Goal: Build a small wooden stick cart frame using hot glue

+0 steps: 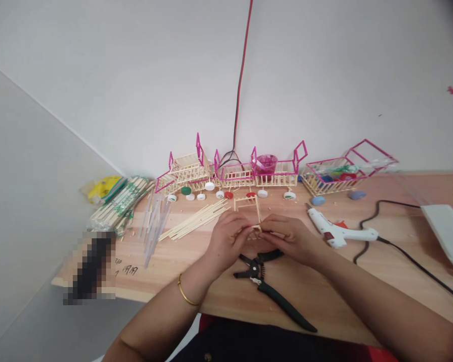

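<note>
Both my hands meet over the middle of the wooden table (pixel 400 281). My left hand (pixel 228 239) and my right hand (pixel 289 236) pinch the lower end of a small frame of thin wooden sticks (pixel 249 207), which stands up between the fingertips. Black-handled pliers (pixel 266 286) lie on the table just below my hands. A loose bundle of wooden sticks (pixel 194 223) lies to the left of my left hand.
A row of stick-and-pink-frame carts with bottle-cap wheels (pixel 230 173) lines the wall. A white glue gun (pixel 335 232) with a black cord lies right of my hands. Packets of sticks (pixel 119 203) and clear glue sticks (pixel 154 221) lie left. A white device (pixel 447 234) sits far right.
</note>
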